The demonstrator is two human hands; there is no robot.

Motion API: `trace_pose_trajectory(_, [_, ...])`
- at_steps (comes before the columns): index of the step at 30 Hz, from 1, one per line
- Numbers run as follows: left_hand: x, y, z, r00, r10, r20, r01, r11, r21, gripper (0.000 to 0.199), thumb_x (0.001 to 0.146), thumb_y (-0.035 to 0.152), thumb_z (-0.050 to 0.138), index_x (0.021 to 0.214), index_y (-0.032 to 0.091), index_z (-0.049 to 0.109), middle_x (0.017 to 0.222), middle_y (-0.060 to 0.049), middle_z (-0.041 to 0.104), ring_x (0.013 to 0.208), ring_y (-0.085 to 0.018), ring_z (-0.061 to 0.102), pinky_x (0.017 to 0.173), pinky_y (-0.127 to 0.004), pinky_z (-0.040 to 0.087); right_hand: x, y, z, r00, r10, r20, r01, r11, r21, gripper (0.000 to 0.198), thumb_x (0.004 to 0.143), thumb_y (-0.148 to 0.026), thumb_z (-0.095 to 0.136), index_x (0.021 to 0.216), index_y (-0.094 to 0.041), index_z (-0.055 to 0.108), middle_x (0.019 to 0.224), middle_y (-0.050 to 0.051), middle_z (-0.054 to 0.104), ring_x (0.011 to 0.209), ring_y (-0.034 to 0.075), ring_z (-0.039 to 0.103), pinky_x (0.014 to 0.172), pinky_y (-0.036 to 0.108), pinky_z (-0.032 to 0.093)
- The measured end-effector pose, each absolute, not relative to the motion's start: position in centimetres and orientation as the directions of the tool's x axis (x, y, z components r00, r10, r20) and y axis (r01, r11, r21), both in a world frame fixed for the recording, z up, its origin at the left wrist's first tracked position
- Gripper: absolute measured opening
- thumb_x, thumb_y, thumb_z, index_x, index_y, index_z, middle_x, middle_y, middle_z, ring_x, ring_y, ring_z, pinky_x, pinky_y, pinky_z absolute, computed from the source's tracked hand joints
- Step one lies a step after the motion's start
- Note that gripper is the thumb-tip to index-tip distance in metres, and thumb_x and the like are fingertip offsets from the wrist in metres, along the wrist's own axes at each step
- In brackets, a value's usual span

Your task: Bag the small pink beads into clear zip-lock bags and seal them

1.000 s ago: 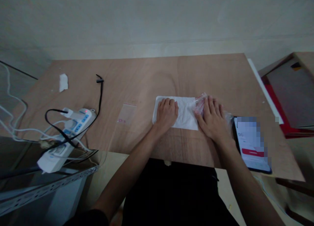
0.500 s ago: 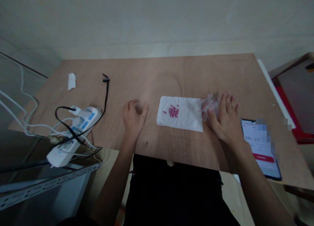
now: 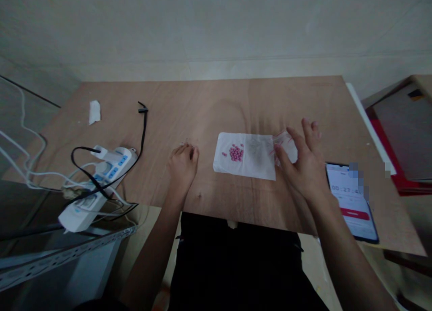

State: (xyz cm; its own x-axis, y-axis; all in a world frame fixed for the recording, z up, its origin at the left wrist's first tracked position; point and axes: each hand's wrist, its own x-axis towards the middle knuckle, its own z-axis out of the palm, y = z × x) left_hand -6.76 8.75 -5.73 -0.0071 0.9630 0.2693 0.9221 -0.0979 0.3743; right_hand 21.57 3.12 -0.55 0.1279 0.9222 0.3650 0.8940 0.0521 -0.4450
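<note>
My right hand (image 3: 302, 162) is over the small clear zip bags (image 3: 286, 144) with red-lined edges. Its thumb and fingers are spread apart, the thumb tip at the bags' left side; I cannot tell whether it presses on them. The bags lie against the right edge of a white paper sheet (image 3: 259, 160). On that sheet's left half sits a cluster of small pink beads (image 3: 236, 152), with one bead apart to the left. My left hand (image 3: 184, 164) rests on the table left of the sheet, fingers curled closed. A faint clear bit shows at its fingertips, too small to name.
A phone (image 3: 353, 203) with a running timer lies right of my right arm. At left is a white power strip (image 3: 97, 189) with tangled cables and a black cable (image 3: 145, 126). A white scrap (image 3: 95, 112) lies at the back left of the wooden table (image 3: 202, 108).
My right hand has shifted left and lifted, its fingers bending from lying flat to spread over the bags. The left hand's fingers have curled in more. The view has shifted slightly.
</note>
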Motion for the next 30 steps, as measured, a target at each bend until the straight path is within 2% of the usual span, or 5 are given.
trace_pose_trajectory(11, [-2.5,5.7,1.6,0.277,0.862,0.424,0.503,-0.506,0.700,0.023,0.097,0.026,0.048,0.083,0.021,0.065,0.079,-0.001,0.069,0.075,-0.014,0.065,0.069,-0.026,0.050,15.6,3.6,1.4,-0.128,0.934,0.334,0.486,0.353,-0.800,0.023,0.090,-0.031,0.062,0.107,-0.021,0.073,0.105,0.007,0.077,0.095,0.022,0.073,0.084,0.037,0.059])
trace_pose_trajectory(15, [-0.3,5.1,1.7,0.033,0.851,0.523,0.529,-0.459,0.714,0.014,0.088,0.033,0.063,0.087,0.020,0.061,0.084,-0.002,0.066,0.079,-0.014,0.063,0.072,-0.028,0.050,14.6,3.0,2.0,0.018,0.944,0.331,0.408,0.295,-0.864,0.010,0.085,-0.023,0.067,0.085,-0.019,0.077,0.075,0.001,0.077,0.060,0.015,0.069,0.056,0.026,0.056])
trace_pose_trajectory(18, [0.8,4.4,1.4,-0.154,0.858,0.490,0.507,-0.357,0.785,0.022,0.080,0.038,0.072,0.079,0.019,0.060,0.076,0.001,0.063,0.071,-0.013,0.060,0.070,-0.027,0.049,14.6,2.1,2.3,0.095,0.882,0.462,0.537,0.345,-0.770,0.012,0.086,-0.018,0.066,0.089,-0.019,0.077,0.084,0.004,0.078,0.064,0.015,0.070,0.057,0.026,0.057])
trace_pose_trajectory(23, [1.9,3.9,1.5,0.028,0.984,0.173,0.107,-0.175,0.979,0.014,0.084,0.032,0.067,0.083,0.019,0.070,0.083,-0.002,0.074,0.076,-0.013,0.068,0.075,-0.026,0.054,14.7,1.3,2.4,-0.083,0.805,0.587,0.712,0.460,-0.530,0.027,0.091,-0.012,0.055,0.111,-0.018,0.072,0.105,0.010,0.076,0.089,0.022,0.073,0.080,0.037,0.061])
trace_pose_trajectory(30, [1.6,4.7,1.1,0.089,0.996,-0.019,-0.188,0.035,0.982,0.014,0.076,0.032,0.074,0.079,0.019,0.073,0.078,-0.001,0.075,0.073,-0.012,0.068,0.072,-0.025,0.055,15.1,1.0,2.2,-0.105,0.844,0.526,0.629,0.466,-0.622,0.034,0.094,-0.018,0.053,0.127,-0.018,0.064,0.119,0.012,0.071,0.108,0.024,0.068,0.092,0.044,0.058])
